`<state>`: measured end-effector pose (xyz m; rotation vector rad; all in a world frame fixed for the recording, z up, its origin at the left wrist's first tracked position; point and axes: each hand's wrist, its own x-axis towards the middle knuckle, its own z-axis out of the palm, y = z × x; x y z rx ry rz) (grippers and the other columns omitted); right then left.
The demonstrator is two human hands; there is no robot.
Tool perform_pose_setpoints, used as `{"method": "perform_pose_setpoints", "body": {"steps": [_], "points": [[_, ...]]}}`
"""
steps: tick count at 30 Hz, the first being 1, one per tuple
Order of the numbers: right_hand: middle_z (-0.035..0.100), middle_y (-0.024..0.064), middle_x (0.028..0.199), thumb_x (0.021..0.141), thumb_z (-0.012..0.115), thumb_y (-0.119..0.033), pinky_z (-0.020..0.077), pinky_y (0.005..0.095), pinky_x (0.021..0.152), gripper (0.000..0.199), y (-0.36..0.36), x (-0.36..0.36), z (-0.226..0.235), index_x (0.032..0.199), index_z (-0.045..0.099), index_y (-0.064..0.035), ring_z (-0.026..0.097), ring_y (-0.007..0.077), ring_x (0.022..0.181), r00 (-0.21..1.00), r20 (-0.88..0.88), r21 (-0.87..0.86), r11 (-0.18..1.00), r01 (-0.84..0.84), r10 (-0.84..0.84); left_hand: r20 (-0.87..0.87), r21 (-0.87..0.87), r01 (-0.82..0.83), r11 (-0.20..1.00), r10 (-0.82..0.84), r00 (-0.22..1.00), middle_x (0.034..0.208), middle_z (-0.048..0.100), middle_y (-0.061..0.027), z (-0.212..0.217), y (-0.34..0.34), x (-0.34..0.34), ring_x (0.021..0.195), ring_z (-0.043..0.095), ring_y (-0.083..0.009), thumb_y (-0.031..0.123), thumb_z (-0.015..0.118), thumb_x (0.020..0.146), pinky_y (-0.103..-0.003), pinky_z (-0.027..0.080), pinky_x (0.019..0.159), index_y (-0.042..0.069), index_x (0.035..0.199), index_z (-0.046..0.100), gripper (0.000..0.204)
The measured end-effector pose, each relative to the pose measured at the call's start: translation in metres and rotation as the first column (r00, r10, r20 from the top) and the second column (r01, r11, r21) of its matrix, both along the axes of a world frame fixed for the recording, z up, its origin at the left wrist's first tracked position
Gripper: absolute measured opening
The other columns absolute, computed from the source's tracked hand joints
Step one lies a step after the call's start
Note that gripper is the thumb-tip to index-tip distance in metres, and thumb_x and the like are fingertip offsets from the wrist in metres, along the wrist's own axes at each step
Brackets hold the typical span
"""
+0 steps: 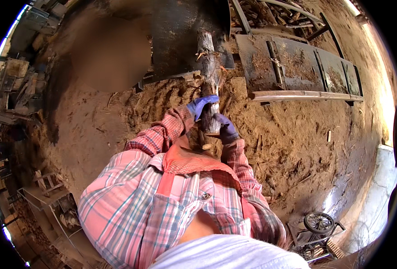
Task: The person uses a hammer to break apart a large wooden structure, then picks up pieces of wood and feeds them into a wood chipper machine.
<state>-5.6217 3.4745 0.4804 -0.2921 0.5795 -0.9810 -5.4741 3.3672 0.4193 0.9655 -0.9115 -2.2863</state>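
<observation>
A rough, bark-covered log [210,74] lies lengthwise in front of me, its far part over a dark metal table [176,40] and its near end close to my body. My left hand [203,106], in a blue-purple glove, curls over the log from the left. Lower down, my right hand [226,128], in a similar purple glove, presses against the right side of the near end with its fingers bent. Part of each hand's fingers is hidden. Strips of torn bark stick out from the log's middle.
To the right stands a low metal bench [297,62] with crossbars and a wooden beam [306,96] along its near edge. Wood scraps [274,15] lie behind it. Sawdust and chips cover the ground [292,143]. A wheeled metal frame [318,223] stands at lower right, another metal stand [41,197] at lower left.
</observation>
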Motion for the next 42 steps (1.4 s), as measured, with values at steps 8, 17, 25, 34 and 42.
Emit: {"method": "perform_pose_setpoints", "body": {"steps": [8, 17, 25, 34, 42], "points": [[0.058, 0.0124, 0.108, 0.089, 0.044, -0.028, 0.0505, 0.0336, 0.073, 0.037, -0.112, -0.032, -0.077, 0.116, 0.050, -0.0032, 0.060, 0.0229, 0.087, 0.758, 0.622, 0.204, 0.975, 0.086, -0.197, 0.236, 0.048, -0.103, 0.994, 0.089, 0.968, 0.095, 0.066, -0.0047, 0.040, -0.114, -0.060, 0.076, 0.061, -0.0149, 0.034, 0.068, 0.078, -0.030, 0.048, 0.070, 0.008, 0.110, 0.063, 0.042], [0.060, 0.0174, 0.106, 0.087, 0.042, -0.032, 0.0476, 0.0408, 0.080, 0.038, -0.158, -0.077, -0.045, 0.109, 0.055, -0.0038, 0.059, 0.0319, 0.092, 0.900, 0.226, 0.355, 0.892, 0.280, -0.373, 0.315, 0.096, -0.037, 0.995, 0.005, 0.949, 0.094, 0.063, -0.0031, 0.043, -0.129, -0.105, 0.082, 0.060, -0.0185, 0.046, 0.073, 0.068, -0.035, 0.050, 0.065, 0.011, 0.103, 0.063, 0.052], [0.060, 0.0136, 0.107, 0.085, 0.051, -0.028, 0.0498, 0.0389, 0.079, 0.035, -0.172, -0.054, -0.035, 0.111, 0.055, -0.0053, 0.060, 0.0268, 0.092, 0.860, 0.209, 0.363, 0.854, 0.374, -0.466, 0.071, -0.074, -0.119, 0.990, 0.124, 0.990, 0.098, 0.064, -0.0091, -0.007, -0.152, -0.101, 0.084, 0.062, -0.0214, 0.035, 0.068, 0.077, -0.037, 0.050, 0.074, 0.011, 0.109, 0.061, 0.040], [0.063, 0.0050, 0.104, 0.083, 0.048, -0.041, 0.0491, 0.0359, 0.078, 0.042, -0.157, -0.072, -0.063, 0.109, 0.058, -0.0096, 0.060, 0.0209, 0.094, 0.780, 0.360, 0.391, 0.842, 0.372, -0.512, 0.273, 0.204, -0.189, 0.961, 0.130, 0.953, 0.105, 0.063, -0.0122, -0.002, -0.145, -0.138, 0.094, 0.059, -0.0224, 0.029, 0.069, 0.076, -0.036, 0.047, 0.083, 0.001, 0.113, 0.058, 0.047], [0.056, 0.0141, 0.114, 0.084, 0.044, -0.035, 0.0382, 0.0413, 0.093, 0.043, -0.198, -0.036, -0.010, 0.115, 0.052, -0.0072, 0.051, 0.0292, 0.107, 0.449, -0.849, -0.167, 0.948, 0.272, -0.279, 0.359, 0.144, -0.231, 0.962, 0.167, 0.919, 0.103, 0.062, -0.0162, 0.009, -0.184, -0.123, 0.086, 0.062, -0.0276, 0.042, 0.073, 0.068, -0.038, 0.050, 0.076, -0.001, 0.111, 0.055, 0.063]]}}
